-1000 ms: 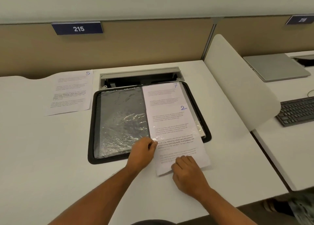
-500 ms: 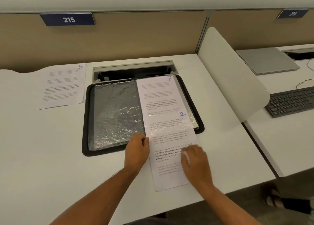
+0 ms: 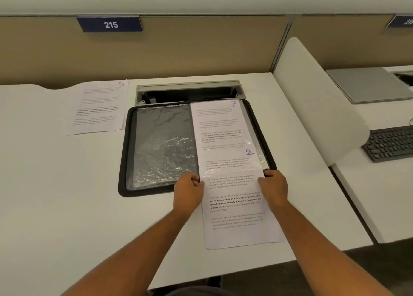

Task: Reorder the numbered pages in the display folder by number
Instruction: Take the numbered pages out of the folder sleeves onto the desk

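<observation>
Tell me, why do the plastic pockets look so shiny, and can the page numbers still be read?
Head view: overhead light glares off the crinkled empty sleeve and the pocket mouth over page 2, washing out some print; handwritten 7, 2 and 5 stay legible; wide-angle lens bends the desk edge.

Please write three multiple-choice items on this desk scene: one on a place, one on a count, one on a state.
1. Where does page 5 lie?
A. on the desk left of the folder
B. inside a sleeve
C. on the keyboard

2. How many handwritten page numbers show?
A. one
B. three
C. five

3. How far is page 2 in its sleeve?
A. fully in
B. entirely out
C. partly in

Answers: 1 A, it lies loose on the desk; 2 B, namely 5, 7 and 2; 3 C, both hands hold it at the sleeve mouth, left hand, right hand.
</observation>
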Demonstrator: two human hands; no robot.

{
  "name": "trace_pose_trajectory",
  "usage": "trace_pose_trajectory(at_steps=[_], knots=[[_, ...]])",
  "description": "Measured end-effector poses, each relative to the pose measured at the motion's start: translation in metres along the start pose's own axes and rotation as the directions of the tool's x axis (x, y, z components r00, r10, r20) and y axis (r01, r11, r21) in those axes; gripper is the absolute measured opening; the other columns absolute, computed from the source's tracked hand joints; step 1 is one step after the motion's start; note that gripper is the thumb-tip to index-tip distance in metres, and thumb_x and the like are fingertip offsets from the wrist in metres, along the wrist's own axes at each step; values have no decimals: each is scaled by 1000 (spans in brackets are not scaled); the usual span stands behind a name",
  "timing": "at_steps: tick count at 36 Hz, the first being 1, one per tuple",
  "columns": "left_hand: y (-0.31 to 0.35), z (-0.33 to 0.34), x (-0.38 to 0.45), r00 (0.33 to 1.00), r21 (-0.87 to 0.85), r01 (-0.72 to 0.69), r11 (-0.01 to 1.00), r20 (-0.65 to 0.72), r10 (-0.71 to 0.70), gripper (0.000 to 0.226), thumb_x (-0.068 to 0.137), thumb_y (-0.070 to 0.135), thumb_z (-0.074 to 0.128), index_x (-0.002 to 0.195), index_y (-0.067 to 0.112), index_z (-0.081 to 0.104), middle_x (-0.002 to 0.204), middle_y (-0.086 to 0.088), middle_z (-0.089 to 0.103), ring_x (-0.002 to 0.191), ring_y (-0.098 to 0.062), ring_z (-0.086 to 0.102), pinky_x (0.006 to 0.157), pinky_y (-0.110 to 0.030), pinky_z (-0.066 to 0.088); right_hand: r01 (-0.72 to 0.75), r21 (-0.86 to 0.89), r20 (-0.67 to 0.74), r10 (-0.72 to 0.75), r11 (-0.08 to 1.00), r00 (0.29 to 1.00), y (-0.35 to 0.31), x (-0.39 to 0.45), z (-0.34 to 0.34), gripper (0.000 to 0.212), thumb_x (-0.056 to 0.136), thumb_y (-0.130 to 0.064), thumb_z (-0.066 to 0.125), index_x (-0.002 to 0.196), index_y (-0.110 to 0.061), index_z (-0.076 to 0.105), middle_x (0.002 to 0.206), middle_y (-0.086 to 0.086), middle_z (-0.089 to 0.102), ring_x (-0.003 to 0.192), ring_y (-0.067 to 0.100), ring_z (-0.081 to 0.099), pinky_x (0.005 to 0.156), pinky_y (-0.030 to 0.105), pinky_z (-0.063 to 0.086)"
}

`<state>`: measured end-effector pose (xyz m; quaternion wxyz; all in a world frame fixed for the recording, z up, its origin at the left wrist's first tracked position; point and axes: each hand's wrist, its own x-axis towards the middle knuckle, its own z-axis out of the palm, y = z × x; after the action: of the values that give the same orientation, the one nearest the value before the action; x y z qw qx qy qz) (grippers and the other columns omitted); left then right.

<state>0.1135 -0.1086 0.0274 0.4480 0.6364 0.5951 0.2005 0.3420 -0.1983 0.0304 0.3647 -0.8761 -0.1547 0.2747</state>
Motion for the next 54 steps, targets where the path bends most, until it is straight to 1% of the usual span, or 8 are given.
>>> trace_pose_trajectory(at_steps=[7, 11, 14, 18, 25, 32, 38, 54], knots=[[-8, 1, -4, 998, -104, 42, 994, 51, -37, 14, 90, 19, 73, 91, 19, 59, 85, -6, 69, 78, -19, 68, 71, -29, 57, 5, -20, 46, -4, 1000, 999, 7, -24, -11, 6, 93, -11, 56, 90, -12, 62, 84, 0, 66, 72, 18, 60, 59, 30, 43], [-9, 2, -9, 993, -182, 85, 980, 95, -69, 18, 89, 23, 75, 95, 17, 59, 88, -6, 71, 78, -19, 72, 65, -29, 59, -18, 5, 32, 18, 1000, 999, 13, -37, -15, 25, 91, -9, 52, 69, -13, 43, 66, 0, 51, 59, 17, 44, 57, 31, 34], [-8, 1, -15, 987, -269, 121, 955, 139, -86, 22, 90, 18, 76, 101, 13, 58, 92, -12, 71, 76, -21, 73, 57, -22, 56, -47, 27, 16, 47, 999, 999, 15, -46, -17, 28, 92, -8, 50, 69, -15, 35, 64, 0, 44, 58, 16, 38, 55, 31, 30], [-15, 2, -21, 960, -269, 189, 944, 254, -120, 30, 88, 18, 78, 107, 15, 55, 94, -14, 72, 74, -18, 75, 68, -41, 64, -82, 87, 2, 82, 993, 997, 20, -58, -22, 26, 91, -8, 48, 71, -16, 33, 66, 1, 41, 59, 17, 36, 57, 30, 28], [-13, -6, -30, 905, -298, 170, 939, 425, -28, 30, 88, 12, 77, 111, 12, 57, 87, -13, 75, 73, -17, 73, 59, -21, 53, -131, 152, -31, 137, 980, 990, 31, -75, -33, 20, 93, -9, 49, 74, -12, 42, 72, 9, 56, 63, 22, 52, 59, 32, 38], [-14, -19, -25, 833, -308, 137, 941, 551, 59, 14, 91, 12, 73, 97, 4, 64, 97, -11, 77, 85, -23, 72, 74, -27, 56, -156, 228, -68, 175, 961, 982, 16, -77, -33, 19, 91, -4, 47, 73, -11, 43, 69, 6, 52, 62, 21, 48, 58, 30, 34], [-19, -34, -23, 765, -319, 172, 932, 640, 77, 24, 95, 10, 68, 114, -2, 61, 109, -6, 76, 102, -26, 73, 88, -39, 60, -120, 253, -81, 144, 960, 986, -4, -83, -22, 26, 95, 0, 48, 72, -11, 40, 66, 3, 48, 59, 17, 43, 55, 27, 31], [-31, -122, 31, 969, -450, 89, 888, 245, 27, 13, 95, 14, 70, 108, 12, 67, 103, 1, 78, 91, -21, 76, 79, -39, 63, 3, 298, 85, -30, 954, 996, -71, -94, 62, 13, 94, -5, 60, 99, -14, 68, 97, 8, 72, 83, 23, 68, 74, 36, 56]])
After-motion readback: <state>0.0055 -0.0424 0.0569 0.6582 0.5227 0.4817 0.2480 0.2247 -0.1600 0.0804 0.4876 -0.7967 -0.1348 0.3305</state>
